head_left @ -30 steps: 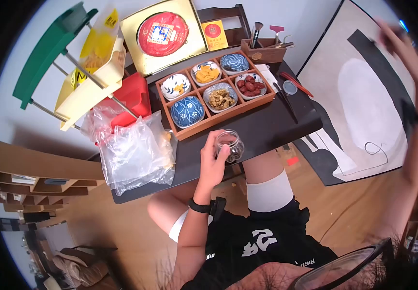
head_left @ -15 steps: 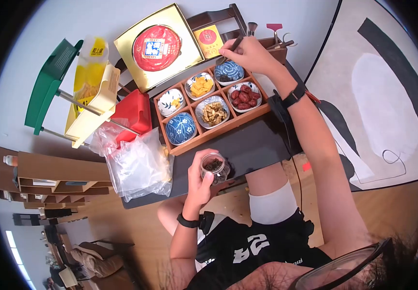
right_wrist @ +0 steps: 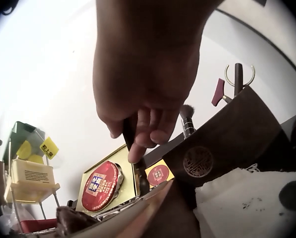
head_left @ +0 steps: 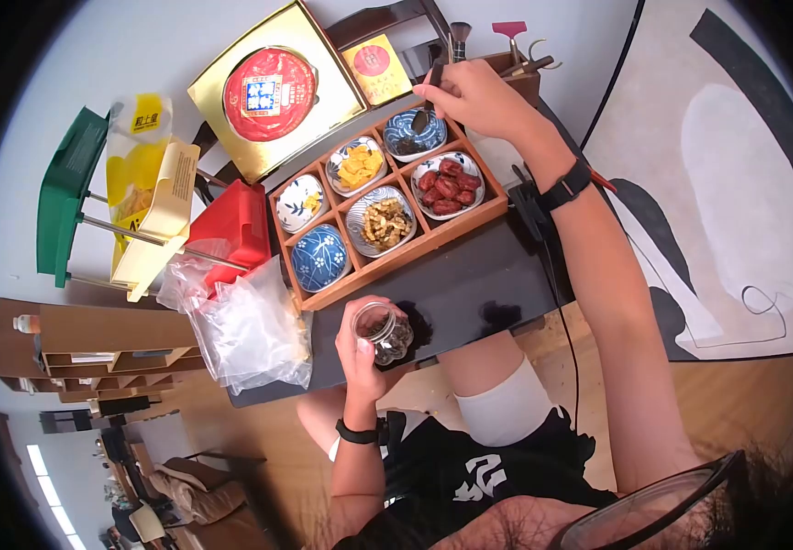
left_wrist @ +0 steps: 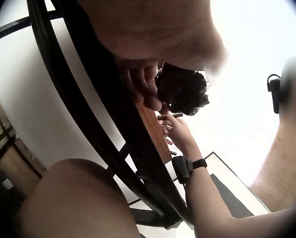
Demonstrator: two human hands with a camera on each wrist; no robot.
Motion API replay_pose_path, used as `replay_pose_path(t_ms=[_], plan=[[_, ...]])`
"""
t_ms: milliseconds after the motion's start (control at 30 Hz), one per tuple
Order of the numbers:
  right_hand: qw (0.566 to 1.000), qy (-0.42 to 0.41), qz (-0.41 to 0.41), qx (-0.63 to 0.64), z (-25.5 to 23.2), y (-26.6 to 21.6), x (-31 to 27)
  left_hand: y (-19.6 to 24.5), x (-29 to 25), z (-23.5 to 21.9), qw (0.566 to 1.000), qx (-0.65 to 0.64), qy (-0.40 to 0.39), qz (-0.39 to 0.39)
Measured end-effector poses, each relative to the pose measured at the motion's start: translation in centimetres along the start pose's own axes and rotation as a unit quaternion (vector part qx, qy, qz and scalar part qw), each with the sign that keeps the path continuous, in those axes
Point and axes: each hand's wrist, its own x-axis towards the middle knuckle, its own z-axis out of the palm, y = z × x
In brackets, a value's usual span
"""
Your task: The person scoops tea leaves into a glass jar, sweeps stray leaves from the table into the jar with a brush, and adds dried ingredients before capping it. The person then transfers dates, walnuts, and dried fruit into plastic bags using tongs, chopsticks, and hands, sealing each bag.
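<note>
My left hand (head_left: 357, 367) grips a small clear glass jar (head_left: 395, 346) close over the table's front edge; dark dried leaves sit inside it. In my right hand (head_left: 484, 99) is a slim dark spoon (head_left: 421, 120), pinched by the handle, its head down at a blue-patterned bowl (head_left: 433, 137) with dark leaves in it. That bowl stands in the back right compartment of a divided wooden tray (head_left: 407, 255). Beside it are bowls of red dates (head_left: 448, 188), walnuts (head_left: 385, 225) and yellow slices (head_left: 358, 167). The right wrist view shows the spoon (right_wrist: 143, 182) below my fingers.
Behind the tray stand a gold box (head_left: 218, 92) with a red round package and a small yellow box (head_left: 378, 64). A wooden holder (right_wrist: 222, 134) with brushes is at the back right. Clear plastic bags (head_left: 254, 335) and a tiered rack (head_left: 154, 225) stand left.
My right hand came from far out on the right to the back bowl with the spoon, then lowered the spoon's head into the bowl. The left hand still holds the jar.
</note>
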Motion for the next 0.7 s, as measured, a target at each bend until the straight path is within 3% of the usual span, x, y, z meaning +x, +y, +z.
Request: replay_pose_path(t_ms=[333, 500, 567, 600, 700], plan=[[0.999, -0.017, -0.013, -0.033, 0.4, 1.9, 0.7, -0.4, 0.0, 0.1, 0.999, 0.041, -0.011, 0.004], [0.997, 0.023, -0.050, -0.044, -0.2, 0.0, 0.7, -0.2, 0.1, 0.1, 0.997, 0.070, -0.007, 0.024], [0.996, 0.047, -0.062, 0.051, -0.2, -1.2, 1.5, -0.4, 0.1, 0.1, 0.997, 0.064, -0.008, 0.031], [0.995, 0.055, -0.083, -0.009, -0.2, -1.1, 2.6, -0.3, 0.0, 0.1, 0.998, 0.061, -0.010, 0.031], [0.994, 0.032, -0.103, -0.018, -1.2, -2.9, 4.7, -0.2, -0.1, 0.0, 0.997, 0.054, 0.001, 0.046]])
